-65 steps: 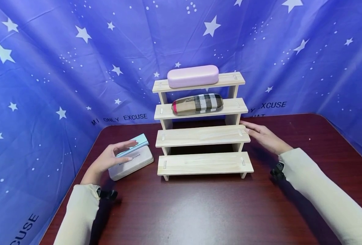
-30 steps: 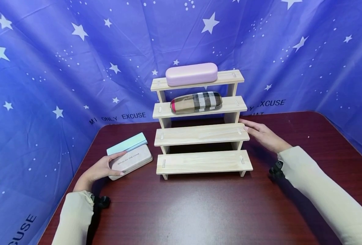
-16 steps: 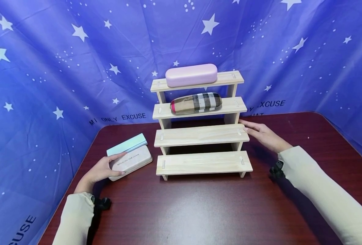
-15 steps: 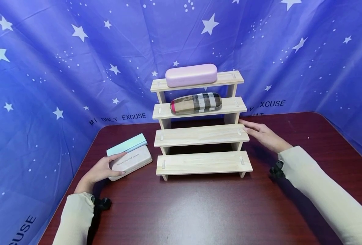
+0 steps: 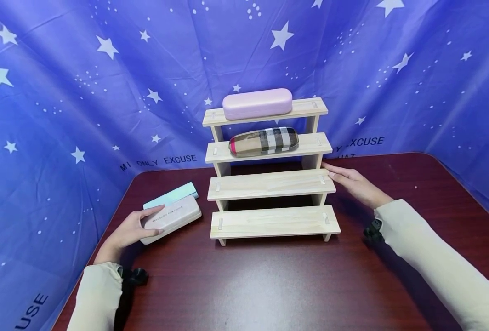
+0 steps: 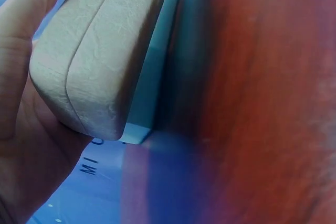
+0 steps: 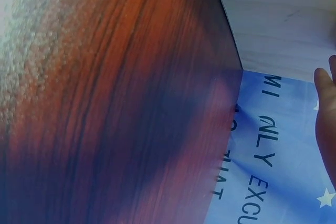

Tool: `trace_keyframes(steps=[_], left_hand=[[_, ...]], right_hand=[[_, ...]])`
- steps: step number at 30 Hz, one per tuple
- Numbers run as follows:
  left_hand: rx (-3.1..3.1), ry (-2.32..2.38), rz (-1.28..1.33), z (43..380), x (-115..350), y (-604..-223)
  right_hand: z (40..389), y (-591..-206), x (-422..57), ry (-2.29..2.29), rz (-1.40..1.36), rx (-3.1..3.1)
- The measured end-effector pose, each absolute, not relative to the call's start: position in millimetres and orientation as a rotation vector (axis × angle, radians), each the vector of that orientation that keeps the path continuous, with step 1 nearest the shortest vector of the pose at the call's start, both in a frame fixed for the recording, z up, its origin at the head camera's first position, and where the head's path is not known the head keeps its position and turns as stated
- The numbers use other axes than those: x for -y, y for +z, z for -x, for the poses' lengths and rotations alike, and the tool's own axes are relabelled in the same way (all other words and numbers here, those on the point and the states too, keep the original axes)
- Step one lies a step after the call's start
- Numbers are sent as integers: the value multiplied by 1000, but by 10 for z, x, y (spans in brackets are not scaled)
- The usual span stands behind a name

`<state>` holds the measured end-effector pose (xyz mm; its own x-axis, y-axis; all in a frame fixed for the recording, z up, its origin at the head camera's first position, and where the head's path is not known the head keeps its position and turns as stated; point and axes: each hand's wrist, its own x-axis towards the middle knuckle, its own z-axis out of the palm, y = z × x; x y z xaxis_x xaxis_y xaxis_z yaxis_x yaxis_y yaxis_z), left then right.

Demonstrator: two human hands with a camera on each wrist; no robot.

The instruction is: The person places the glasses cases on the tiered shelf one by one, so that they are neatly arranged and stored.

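Two bare hands were at a dark red table (image 5: 269,280). Left hand (image 5: 130,227), lower left of the frame, gripped an off-white case (image 5: 176,215) between thumb and fingers; light-blue case (image 5: 177,193) lay just behind it. Right hand (image 5: 357,186), right of centre, had fingers mostly straight, touching a wooden step rack (image 5: 273,223), centre frame. Upper centre: plaid case (image 5: 263,141) on second-highest step, lilac case (image 5: 258,104) on top, starry blue curtain (image 5: 174,59) behind.

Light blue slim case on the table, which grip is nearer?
Left: the left grip holds the cream oblong case just in front of the light blue slim case; the right grip is right of the stepped wooden shelf.
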<state>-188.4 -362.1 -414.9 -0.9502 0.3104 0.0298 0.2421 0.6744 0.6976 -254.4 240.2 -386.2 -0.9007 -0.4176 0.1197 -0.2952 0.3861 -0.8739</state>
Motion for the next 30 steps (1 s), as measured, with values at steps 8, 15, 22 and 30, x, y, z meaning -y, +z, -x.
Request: trace_keyframes(steps=[8, 15, 22, 30], left_hand=[[-2861, 1090, -509, 1870, 3674, -3949], [-2847, 1090, -602, 1898, 3642, -3756], [-2840, 1129, -694, 1877, 3555, -3582], [-2842, 1123, -760, 1850, 3443, -3458]], right_hand=[[2528, -3865, -2375, -1479, 651, -2571], [2510, -3855, -2384, -1485, 641, -2565], [2515, -3866, -2374, -1463, 631, -2602], [2496, -3869, -2373, -1463, 618, -2609]])
